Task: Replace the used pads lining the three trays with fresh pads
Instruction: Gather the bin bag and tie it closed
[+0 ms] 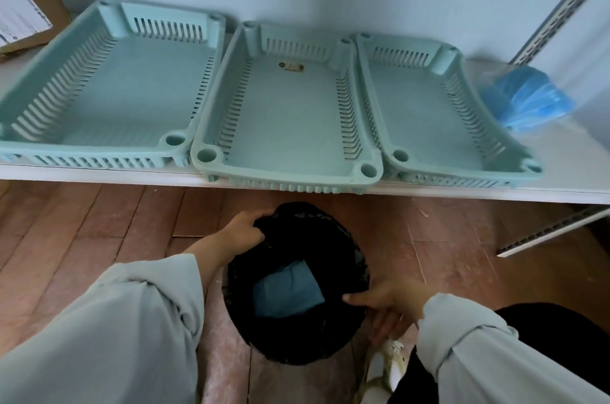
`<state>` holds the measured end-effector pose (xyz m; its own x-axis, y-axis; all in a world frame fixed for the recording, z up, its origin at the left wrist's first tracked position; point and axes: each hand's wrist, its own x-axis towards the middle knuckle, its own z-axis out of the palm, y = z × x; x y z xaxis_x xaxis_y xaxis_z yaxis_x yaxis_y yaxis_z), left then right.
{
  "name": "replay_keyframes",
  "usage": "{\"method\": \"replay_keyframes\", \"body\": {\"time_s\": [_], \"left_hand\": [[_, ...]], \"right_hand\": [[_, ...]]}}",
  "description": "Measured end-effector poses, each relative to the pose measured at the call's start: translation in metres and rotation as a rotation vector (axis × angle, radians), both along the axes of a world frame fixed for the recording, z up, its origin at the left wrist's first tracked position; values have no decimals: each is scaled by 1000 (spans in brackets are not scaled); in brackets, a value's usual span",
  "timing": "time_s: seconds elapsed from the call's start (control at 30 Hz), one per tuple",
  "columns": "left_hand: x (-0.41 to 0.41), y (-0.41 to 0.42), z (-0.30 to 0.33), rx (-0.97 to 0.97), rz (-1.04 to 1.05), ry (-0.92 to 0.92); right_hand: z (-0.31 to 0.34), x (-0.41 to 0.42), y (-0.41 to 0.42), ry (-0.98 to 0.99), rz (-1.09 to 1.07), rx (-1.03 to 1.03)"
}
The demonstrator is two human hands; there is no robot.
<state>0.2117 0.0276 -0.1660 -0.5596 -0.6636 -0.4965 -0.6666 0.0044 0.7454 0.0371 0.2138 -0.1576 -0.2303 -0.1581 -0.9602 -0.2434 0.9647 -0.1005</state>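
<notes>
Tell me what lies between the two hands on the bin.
In the head view, between the left hand and right hand lies the bin's black-lined opening, with a folded blue pad inside.

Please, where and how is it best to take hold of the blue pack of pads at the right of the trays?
Probably grip the pack at its near end, reaching in from the front right. The right tray blocks its left side, and the wall stands behind.
</notes>
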Motion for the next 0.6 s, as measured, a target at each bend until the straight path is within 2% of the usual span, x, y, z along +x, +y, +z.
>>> {"method": "replay_keyframes", "body": {"time_s": [0.1,0.2,0.3,0.37,0.5,0.6], "left_hand": [[-9,3,-1,-9,-63,26],[-19,7,-3,-50,-98,-5],[-27,6,-16,-153,14,-124],[-22,7,-22,-119,116,-274],[0,14,-26,56,128,-367],[9,25,-26,163,173,-313]], "right_hand": [[3,-7,9,224,-63,-279],[-9,-11,5,255,-177,-445],[-30,-14,2,299,-180,-431],[-30,-13,4,262,-132,-367],[-21,-18,14,-46,-189,-180],[-28,-34,5,34,-326,-387]]}}
